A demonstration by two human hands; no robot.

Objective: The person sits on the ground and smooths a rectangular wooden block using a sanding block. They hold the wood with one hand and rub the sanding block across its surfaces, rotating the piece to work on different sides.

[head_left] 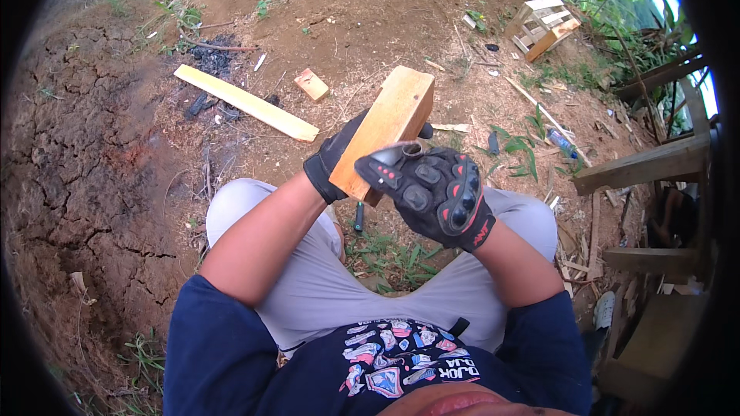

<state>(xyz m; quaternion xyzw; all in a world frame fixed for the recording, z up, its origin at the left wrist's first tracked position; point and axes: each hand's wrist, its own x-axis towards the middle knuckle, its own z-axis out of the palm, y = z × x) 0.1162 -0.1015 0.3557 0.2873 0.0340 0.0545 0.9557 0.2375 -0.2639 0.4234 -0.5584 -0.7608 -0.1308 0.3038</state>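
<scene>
A squared wooden block (391,112) is held up in front of me, tilted with its far end to the right. My left hand (336,152), in a black glove, is closed round the block from its left side and underneath. Most of those fingers are hidden behind the wood. Against the near part of the block, my right hand (438,192) is closed, in a black glove with red marks and hard knuckle pads. A thin grey curled sheet (395,153), which looks like sandpaper, is pinched in it and rests on the wood.
A long pale plank (245,102) and a small wood offcut (311,85) lie on the soil ahead. Farther right stands a slatted wooden crate (543,28). A plastic bottle (562,143) lies near a timber frame (644,163). A dark-handled tool (359,217) is between my legs.
</scene>
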